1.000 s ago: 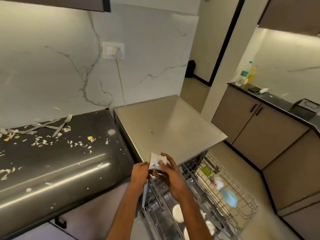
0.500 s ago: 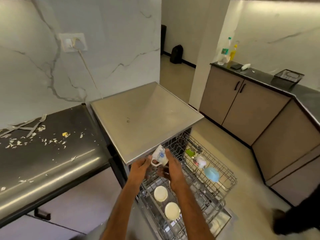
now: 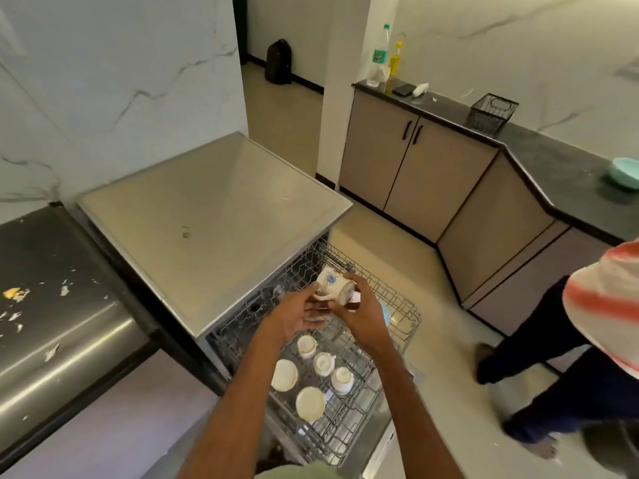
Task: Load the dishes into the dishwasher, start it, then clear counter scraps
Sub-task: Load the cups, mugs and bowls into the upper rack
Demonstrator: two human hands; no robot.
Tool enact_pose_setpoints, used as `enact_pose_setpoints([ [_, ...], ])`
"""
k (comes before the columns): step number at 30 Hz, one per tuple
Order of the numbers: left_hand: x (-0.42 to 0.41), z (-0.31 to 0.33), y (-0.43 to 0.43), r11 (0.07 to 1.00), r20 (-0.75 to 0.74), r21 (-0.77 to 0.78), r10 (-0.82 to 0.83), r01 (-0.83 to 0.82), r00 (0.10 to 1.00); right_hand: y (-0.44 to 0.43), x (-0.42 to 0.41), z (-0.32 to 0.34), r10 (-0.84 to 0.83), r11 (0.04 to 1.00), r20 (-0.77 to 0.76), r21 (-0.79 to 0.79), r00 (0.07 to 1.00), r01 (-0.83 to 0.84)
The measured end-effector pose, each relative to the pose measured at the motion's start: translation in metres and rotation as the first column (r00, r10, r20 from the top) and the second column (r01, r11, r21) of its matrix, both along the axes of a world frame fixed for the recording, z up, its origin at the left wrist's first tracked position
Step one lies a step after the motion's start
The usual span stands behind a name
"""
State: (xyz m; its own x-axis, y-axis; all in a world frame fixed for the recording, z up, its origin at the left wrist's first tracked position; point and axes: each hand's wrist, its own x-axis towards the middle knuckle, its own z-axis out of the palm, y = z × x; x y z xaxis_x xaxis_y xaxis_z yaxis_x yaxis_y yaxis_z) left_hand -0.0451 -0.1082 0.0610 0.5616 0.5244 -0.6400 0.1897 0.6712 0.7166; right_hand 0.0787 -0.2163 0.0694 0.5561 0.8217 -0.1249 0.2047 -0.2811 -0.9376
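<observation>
Cup, blue-flowered, hangs tipped above the dishwasher's upper rack, right hand fingers curled around it, left hand fingers straight beside its handle; the bottle label is unreadable.

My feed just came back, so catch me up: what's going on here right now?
A person stands over the open dishwasher. Their right hand grips a white flowered mug, tipped on its side above the far wire rack; the left hand is open beside it. White cups sit upside down in the nearer rack. Food scraps lie on the dark counter at left, not yet cleared. Another person stands at right.
</observation>
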Motion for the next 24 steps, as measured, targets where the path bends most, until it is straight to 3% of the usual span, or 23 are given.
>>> enact_pose_setpoints([
  [4,0.002,-0.008,0.013,0.998,-0.03,0.045,-0.039,0.041,0.999,0.008,0.0,0.002,-0.045,0.999,0.121,0.009,0.992,0.044],
  [7,-0.007,-0.002,0.027,0.948,-0.186,0.272,-0.115,0.163,0.976,0.017,0.0,-0.007,-0.052,0.998,0.185,-0.034,0.981,0.06],
  [8,-0.011,0.001,0.035,0.889,-0.261,0.413,-0.093,0.199,0.961,0.02,0.0,-0.012,-0.047,0.996,0.205,-0.058,0.978,0.061],
  [10,-0.02,0.005,0.055,0.681,-0.394,0.682,0.036,0.266,0.918,0.026,0.004,-0.021,-0.011,0.986,0.25,-0.156,0.968,0.051],
  [12,-0.026,0.005,0.077,0.501,-0.455,0.799,0.143,0.332,0.879,0.037,0.007,-0.035,0.069,0.964,0.295,-0.266,0.953,0.012],
  [14,-0.026,0.001,0.095,0.353,-0.541,0.808,0.129,0.471,0.831,0.048,0.008,-0.048,0.17,0.93,0.322,-0.365,0.931,-0.044],
  [18,-0.026,-0.035,0.124,0.091,-0.799,0.601,0.094,0.794,0.594,0.068,0.01,-0.087,0.355,0.833,0.341,-0.539,0.871,-0.129],
  [21,-0.046,-0.075,0.133,0.046,-0.891,0.451,0.08,0.891,0.447,0.08,0.018,-0.112,0.402,0.793,0.329,-0.592,0.855,-0.145],
  [24,-0.06,-0.102,0.129,0.026,-0.884,0.454,0.14,0.891,0.446,0.095,0.032,-0.136,0.463,0.761,0.342,-0.626,0.818,-0.169],
])
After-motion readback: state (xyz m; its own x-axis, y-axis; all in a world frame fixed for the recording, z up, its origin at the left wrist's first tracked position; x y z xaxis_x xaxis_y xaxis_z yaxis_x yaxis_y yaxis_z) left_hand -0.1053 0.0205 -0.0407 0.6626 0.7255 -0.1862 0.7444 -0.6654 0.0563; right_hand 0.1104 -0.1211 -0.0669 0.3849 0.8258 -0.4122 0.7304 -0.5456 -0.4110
